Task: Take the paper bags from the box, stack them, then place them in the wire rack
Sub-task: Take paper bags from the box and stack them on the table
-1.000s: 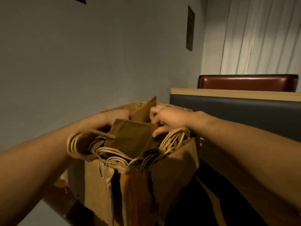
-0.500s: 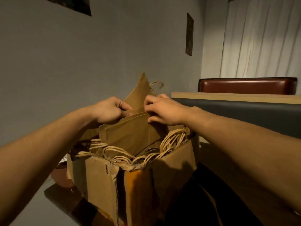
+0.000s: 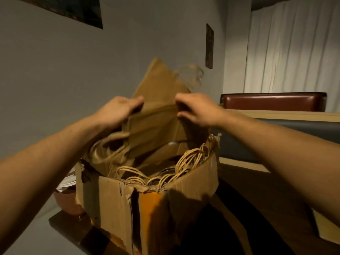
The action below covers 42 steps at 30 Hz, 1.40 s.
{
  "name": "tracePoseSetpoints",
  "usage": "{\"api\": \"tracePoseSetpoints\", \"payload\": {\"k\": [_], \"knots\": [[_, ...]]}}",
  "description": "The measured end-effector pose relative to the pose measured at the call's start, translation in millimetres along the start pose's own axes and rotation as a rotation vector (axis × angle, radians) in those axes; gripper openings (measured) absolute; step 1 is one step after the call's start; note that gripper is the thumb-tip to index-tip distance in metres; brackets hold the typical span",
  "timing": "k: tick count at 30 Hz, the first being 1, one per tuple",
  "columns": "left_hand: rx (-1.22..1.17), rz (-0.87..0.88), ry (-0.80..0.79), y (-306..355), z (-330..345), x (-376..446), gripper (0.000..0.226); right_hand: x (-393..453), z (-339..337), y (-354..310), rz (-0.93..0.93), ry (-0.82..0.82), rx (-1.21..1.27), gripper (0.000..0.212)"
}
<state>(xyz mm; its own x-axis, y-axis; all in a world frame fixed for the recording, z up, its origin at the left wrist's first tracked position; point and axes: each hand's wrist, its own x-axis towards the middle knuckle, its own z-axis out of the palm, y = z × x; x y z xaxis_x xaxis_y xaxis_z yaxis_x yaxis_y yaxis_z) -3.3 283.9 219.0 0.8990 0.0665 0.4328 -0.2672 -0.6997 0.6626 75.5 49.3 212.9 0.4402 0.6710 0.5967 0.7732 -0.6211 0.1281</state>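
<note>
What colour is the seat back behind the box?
Dark reddish-brown, shiny padded seat back, seen best in the head view.

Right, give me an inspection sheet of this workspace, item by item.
Surface: dark table under the box.
Job's things: torn cardboard box full of paper bags; wire rack not seen.
Clutter: white papers left of the box.
Grippers: left hand and right hand grip a bundle of bags above the box.
Cables: nothing seen.
Surroundings: grey wall, booth seat, white curtain.

Matt brown paper bags (image 3: 156, 126) in a torn corrugated-cardboard box (image 3: 114, 199) (twisted-paper handles).
</note>
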Motion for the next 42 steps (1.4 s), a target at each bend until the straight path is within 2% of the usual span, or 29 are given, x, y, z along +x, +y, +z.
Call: {"api": "tracePoseSetpoints", "payload": {"k": [2, 4, 6, 8, 10, 14, 16, 18, 22, 27, 29, 31, 35, 37, 38, 39, 40, 42], "knots": [[-0.207, 0.099, -0.004, 14.1, -14.3, 0.2, 0.042, -7.6, -30.2, 7.8, 0.179, 0.126, 0.172, 0.034], [-0.459, 0.213, -0.022, 26.0, -21.7, -2.8, 0.045, -19.7, -58.5, 14.2, 0.334, 0.24, 0.318, 0.033], [-0.516, 0.178, 0.026, 45.7, -20.3, -10.2, 0.058, -34.8, -85.0, 17.2, 0.426, 0.326, 0.402, 0.023], [-0.508, 0.18, -0.015, 70.7, -14.5, -14.2, 0.065, -49.8, -111.1, 19.0, 0.504, 0.403, 0.516, 0.016], [-0.527, 0.234, -0.07, 102.3, -8.6, -23.0, 0.058, -65.0, -139.0, 20.9, 0.573, 0.473, 0.637, 0.014], [-0.664, 0.35, -0.061, 161.5, 6.0, -35.2, 0.016, -92.6, -189.1, 13.2, 0.657, 0.604, 0.819, 0.018], [-0.837, 0.311, -0.066, 184.9, 19.2, -38.9, 0.023, -114.2, -208.1, 5.9, 0.712, 0.642, 0.891, 0.023], [-0.96, 0.241, -0.139, 195.8, 39.2, -47.0, 0.027, -145.5, -216.8, -2.9, 0.785, 0.587, 0.92, 0.019], [-0.992, 0.002, -0.317, 167.6, 121.5, -87.1, 0.029, -239.3, -182.2, -13.4, 0.985, 0.471, 0.945, 0.015], [-0.899, -0.335, -0.493, 78.5, 237.5, -156.4, 0.035, -356.8, -72.0, -33.1, 1.362, 0.457, 0.995, 0.019], [-0.846, -0.4, -0.572, 46.0, 267.5, -180.8, 0.039, -388.8, -35.2, -43.5, 1.494, 0.409, 1.042, 0.016], [-0.671, -0.396, -0.574, 21.6, 287.7, -197.9, 0.049, -405.7, -11.0, -54.7, 1.597, 0.355, 1.042, 0.011], [-0.123, -0.374, -0.403, -0.1, 309.9, -204.0, 0.09, -416.2, 11.7, -59.8, 1.624, 0.224, 0.69, 0.006], [0.15, -0.208, -0.332, 5.8, 306.0, -209.0, 0.086, -411.4, 5.4, -61.1, 1.608, 0.224, 0.588, 0.005], [0.177, -0.096, -0.325, 10.8, 305.0, -212.1, 0.075, -407.6, 0.6, -62.0, 1.576, 0.241, 0.575, 0.006], [0.098, -0.007, -0.375, 20.1, 303.5, -217.5, 0.064, -400.8, -4.9, -66.3, 1.527, 0.262, 0.561, 0.011], [-0.087, 0.008, -0.464, 29.6, 304.8, -223.1, 0.062, -392.5, -10.0, -72.2, 1.448, 0.274, 0.544, 0.015], [-0.588, -0.227, -0.727, 56.0, 305.5, -234.0, 0.076, -374.3, -15.3, -88.9, 1.231, 0.266, 0.566, 0.011]]}}
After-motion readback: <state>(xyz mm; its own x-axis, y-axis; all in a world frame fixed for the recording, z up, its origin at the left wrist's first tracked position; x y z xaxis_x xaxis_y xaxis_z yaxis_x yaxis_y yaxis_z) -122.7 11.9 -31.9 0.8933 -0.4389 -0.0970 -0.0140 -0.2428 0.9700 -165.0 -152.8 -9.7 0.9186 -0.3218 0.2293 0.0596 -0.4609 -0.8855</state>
